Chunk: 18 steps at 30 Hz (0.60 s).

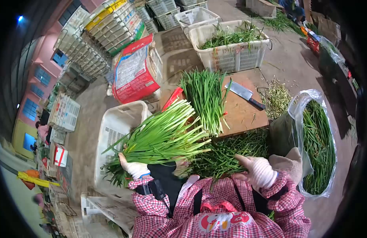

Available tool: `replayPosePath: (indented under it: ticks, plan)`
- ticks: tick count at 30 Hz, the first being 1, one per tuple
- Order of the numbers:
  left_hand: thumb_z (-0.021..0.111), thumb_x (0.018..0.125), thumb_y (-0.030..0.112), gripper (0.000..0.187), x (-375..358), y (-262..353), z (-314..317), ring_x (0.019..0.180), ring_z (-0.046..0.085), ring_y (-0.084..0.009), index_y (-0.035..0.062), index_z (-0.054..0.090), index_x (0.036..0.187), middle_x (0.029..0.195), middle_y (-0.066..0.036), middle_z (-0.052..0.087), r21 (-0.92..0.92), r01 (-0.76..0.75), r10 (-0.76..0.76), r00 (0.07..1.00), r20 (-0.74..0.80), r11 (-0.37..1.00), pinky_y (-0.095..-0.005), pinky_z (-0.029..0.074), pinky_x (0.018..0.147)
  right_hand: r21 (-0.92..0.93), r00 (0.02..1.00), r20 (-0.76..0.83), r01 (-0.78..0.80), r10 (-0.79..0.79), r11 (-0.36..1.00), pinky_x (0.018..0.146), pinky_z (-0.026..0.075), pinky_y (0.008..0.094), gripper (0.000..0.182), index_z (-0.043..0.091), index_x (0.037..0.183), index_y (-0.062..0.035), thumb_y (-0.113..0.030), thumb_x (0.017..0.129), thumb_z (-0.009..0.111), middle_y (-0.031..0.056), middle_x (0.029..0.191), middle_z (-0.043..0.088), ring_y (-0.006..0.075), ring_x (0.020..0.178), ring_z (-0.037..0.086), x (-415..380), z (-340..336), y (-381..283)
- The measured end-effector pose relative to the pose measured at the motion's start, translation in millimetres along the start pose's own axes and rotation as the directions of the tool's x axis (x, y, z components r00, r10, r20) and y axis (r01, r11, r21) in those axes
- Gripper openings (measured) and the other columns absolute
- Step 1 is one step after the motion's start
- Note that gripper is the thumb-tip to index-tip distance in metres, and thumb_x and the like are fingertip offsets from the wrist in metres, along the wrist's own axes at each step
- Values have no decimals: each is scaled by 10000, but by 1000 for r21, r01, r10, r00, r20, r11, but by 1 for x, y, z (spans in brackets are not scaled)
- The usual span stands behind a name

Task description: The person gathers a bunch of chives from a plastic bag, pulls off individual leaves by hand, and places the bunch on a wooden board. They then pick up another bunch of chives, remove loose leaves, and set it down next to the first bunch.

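My left hand [132, 166], in a white wrap, is closed around a large bunch of green stalks [163, 135] with pale ends pointing right, over a white crate [108, 142]. My right hand [257, 169], also wrapped in white, hovers with fingers apart near loose green leaves [231, 152] in front of the board. Another bundle of green stalks [205, 99] lies on a brown board [247, 115]. A cleaver [245, 94] with a black handle rests on the board, to the right of that bundle.
Beyond the board stands a white crate [231, 57] holding greens. A red and white sack [136, 71] is at the upper left, near stacked crates [112, 25]. Cut stalk ends [276, 98] lie right of the board, by a clear plastic bag [330, 139] of greens.
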State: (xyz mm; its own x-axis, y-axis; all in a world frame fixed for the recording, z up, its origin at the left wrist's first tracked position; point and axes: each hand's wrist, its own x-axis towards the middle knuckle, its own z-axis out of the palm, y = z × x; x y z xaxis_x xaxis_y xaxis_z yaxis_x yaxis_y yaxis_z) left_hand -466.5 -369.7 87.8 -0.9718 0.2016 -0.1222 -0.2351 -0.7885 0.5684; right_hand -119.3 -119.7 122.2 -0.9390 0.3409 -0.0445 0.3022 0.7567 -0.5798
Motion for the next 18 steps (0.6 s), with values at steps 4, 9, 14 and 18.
replayPosePath:
  ticks: [4,9,14,18]
  plan:
    - [512,886,463,442,-11,-1,13,1081,525,-300,80,572,1099,1157,-117,581,39,-35,36,999,-27,999,-497,399,962,788,997,-30,-23,76,616,690,511,301,640,406,1353,-38,-215,807,689,138,855,683,171,743,642,38,15,-55]
    - [516,903,419,402,-13,-3,12,1025,566,-269,60,572,1074,1058,-88,623,22,-41,37,988,148,999,-468,432,934,874,971,-139,28,195,485,664,517,282,522,463,1288,1,-172,837,661,115,851,669,136,730,631,111,68,-68]
    - [560,888,379,370,-19,-6,30,1044,561,-254,65,572,1082,1076,-80,621,-13,-45,46,997,56,999,-465,425,952,981,968,173,-186,182,55,543,489,253,221,621,990,-8,-212,911,596,24,756,640,93,617,607,113,72,-71]
    - [577,871,391,425,-5,-9,20,1096,532,-260,52,559,1126,1133,-105,595,-63,-21,26,997,79,998,-468,393,989,952,935,232,-160,-270,262,702,480,265,231,635,979,9,-206,914,577,51,809,651,108,728,599,87,65,-54]
